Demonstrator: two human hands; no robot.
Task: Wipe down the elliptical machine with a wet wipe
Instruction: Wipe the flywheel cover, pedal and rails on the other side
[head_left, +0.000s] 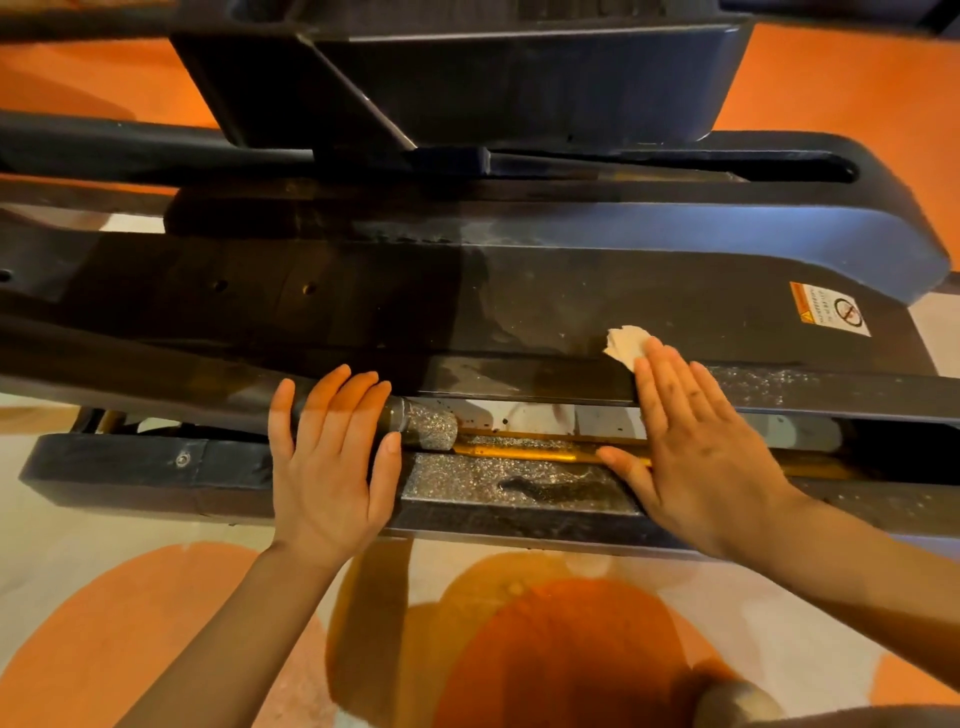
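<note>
The right hand (696, 447) is pressing flat, fingers straight, on the wipe (626, 344) against the elliptical's (571, 291) dark deck, near its right end by the warning sticker (829, 308). The left hand (330, 462) is lying spread on the front rail (156, 473). With only fingertips covering it, the wipe is likely slipping free or bunching, missing the gritty dust.
</note>
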